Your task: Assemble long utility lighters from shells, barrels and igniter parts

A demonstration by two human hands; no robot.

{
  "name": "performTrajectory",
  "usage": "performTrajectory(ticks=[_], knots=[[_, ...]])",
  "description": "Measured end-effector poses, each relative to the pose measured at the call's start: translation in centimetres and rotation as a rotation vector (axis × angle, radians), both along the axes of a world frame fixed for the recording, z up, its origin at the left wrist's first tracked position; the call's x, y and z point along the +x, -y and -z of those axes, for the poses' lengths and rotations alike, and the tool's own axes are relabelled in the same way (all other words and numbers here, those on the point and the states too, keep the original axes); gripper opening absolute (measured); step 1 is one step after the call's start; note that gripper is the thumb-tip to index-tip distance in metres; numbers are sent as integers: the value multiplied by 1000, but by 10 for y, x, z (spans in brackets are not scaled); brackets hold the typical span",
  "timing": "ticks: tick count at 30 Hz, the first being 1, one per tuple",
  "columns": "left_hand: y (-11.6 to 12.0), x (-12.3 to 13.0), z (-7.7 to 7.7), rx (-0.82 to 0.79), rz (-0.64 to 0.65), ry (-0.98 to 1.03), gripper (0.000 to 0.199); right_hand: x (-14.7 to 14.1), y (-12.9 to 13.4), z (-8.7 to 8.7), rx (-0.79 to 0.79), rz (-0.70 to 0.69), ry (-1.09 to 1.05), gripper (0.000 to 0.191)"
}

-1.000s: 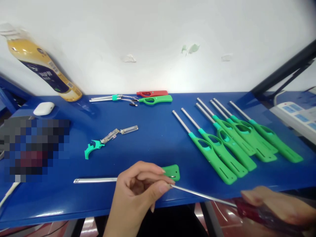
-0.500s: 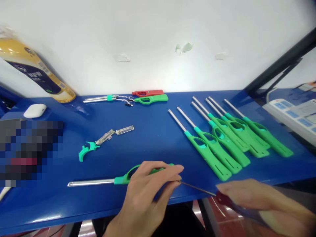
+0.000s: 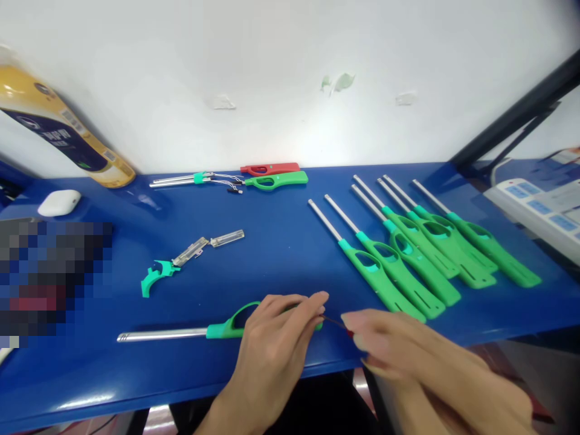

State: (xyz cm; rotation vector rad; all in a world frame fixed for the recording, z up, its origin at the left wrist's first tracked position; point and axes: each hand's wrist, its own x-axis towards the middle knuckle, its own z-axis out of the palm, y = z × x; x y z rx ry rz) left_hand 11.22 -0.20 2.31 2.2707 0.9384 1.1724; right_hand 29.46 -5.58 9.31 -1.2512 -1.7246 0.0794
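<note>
A long green gas lighter (image 3: 219,330) lies near the table's front edge, its metal barrel pointing left. My left hand (image 3: 274,350) is closed around the lighter's handle, hiding much of it. In my right hand (image 3: 403,347) is a screwdriver (image 3: 334,321) with a thin shaft and a dark red handle, mostly covered by the fingers. Its tip reaches my left fingertips at the handle's right end; the exact contact is hidden. Behind the lighter lie a teal trigger piece (image 3: 156,275) and clear plastic parts (image 3: 228,238).
Several green lighters (image 3: 385,284) lie slanted at right. Along the wall are a red lighter shell (image 3: 283,168), a green shell (image 3: 290,179) and metal barrels with wires (image 3: 176,180). A yellow bottle (image 3: 115,172), a white case (image 3: 58,203) and a blurred-out object (image 3: 58,272) stand left.
My right hand has moved left with the screwdriver, closer to my left hand, and now covers more of its handle. The held lighter has shifted slightly left.
</note>
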Motion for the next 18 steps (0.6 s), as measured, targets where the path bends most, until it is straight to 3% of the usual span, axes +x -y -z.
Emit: performTrajectory(ticks=[3, 7, 11, 15, 18], knots=[[0, 0, 3, -6, 2, 3, 24, -13, -7, 14, 117, 98, -65, 44], [1, 0, 3, -31, 5, -17, 20, -23, -15, 30, 170, 126, -123, 53], [2, -2, 4, -28, -25, -75, 18, -21, -17, 39, 238, 150, -152, 41], [0, 0, 14, 71, -75, -118, 20, -18, -20, 40, 96, 61, -141, 35], [-6, 1, 26, 192, -101, -172, 25, -27, -25, 38, 100, 57, -254, 30]])
